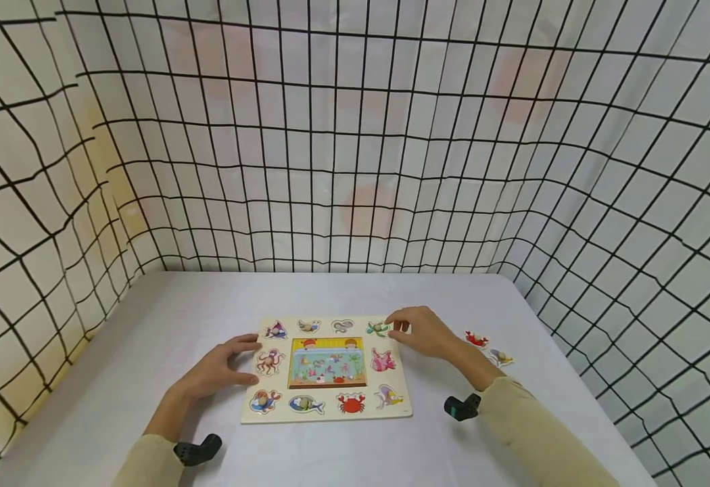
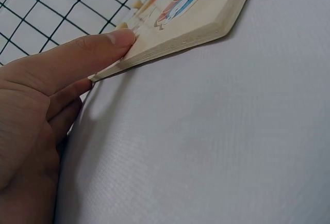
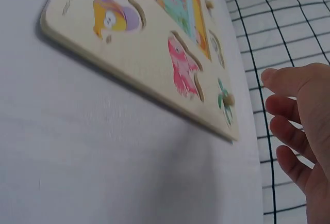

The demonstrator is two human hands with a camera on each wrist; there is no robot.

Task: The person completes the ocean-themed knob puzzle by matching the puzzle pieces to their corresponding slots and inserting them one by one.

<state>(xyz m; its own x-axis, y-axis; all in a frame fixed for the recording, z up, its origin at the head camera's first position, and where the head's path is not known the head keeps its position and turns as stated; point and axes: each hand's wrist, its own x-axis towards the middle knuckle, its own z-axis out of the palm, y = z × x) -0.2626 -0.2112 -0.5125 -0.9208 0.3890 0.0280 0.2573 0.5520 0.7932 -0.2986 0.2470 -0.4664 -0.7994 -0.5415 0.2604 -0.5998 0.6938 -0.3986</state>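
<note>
A wooden knob puzzle board with sea-animal shapes lies flat in the head view. My left hand rests against its left edge, the thumb on the border in the left wrist view. My right hand hovers at the far right corner, holding nothing, its fingers loosely bent and apart. Closest to it is the turtle piece, knob up in its slot. Below the turtle is a pink fish recess; a yellow fish recess lies nearer. Knobbed pieces also sit at the board's left corners and lower edge.
Two loose pieces, a red crab and a yellowish fish, lie on the white table right of the board, close to my right forearm. Black wire mesh over white cloth walls the table in at the back and sides.
</note>
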